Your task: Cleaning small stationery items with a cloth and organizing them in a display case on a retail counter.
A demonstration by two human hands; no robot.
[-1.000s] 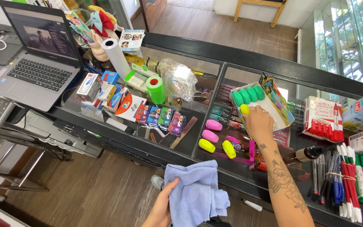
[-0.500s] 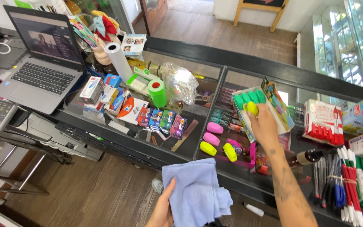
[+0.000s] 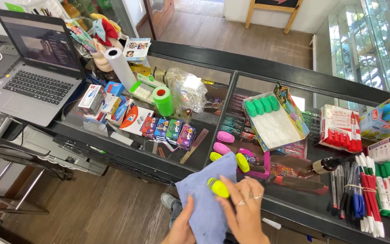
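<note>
My right hand [image 3: 245, 208] grips a small yellow oval piece [image 3: 218, 187] and presses it against a blue cloth [image 3: 203, 203]. My left hand [image 3: 180, 227] holds that cloth from below, near the front edge of the glass counter [image 3: 195, 162]. Just beyond the cloth, two pink oval pieces [image 3: 225, 137] and two more yellow ones [image 3: 243, 162] lie on the glass. Farther back stands an open box [image 3: 274, 129] with green oval pieces [image 3: 262, 105] in a row and empty white slots.
An open laptop [image 3: 37, 72] sits at the left. A white paper roll [image 3: 120, 68], a green tape roll [image 3: 162, 100], a clear plastic bag [image 3: 187, 90] and small colourful packs [image 3: 168, 130] crowd the middle. Marker boxes [image 3: 339, 129] and bundled pens [image 3: 371, 190] fill the right.
My right hand has drawn back from the open box to the cloth, now with a yellow oval piece in it. The cloth has come up under that hand.
</note>
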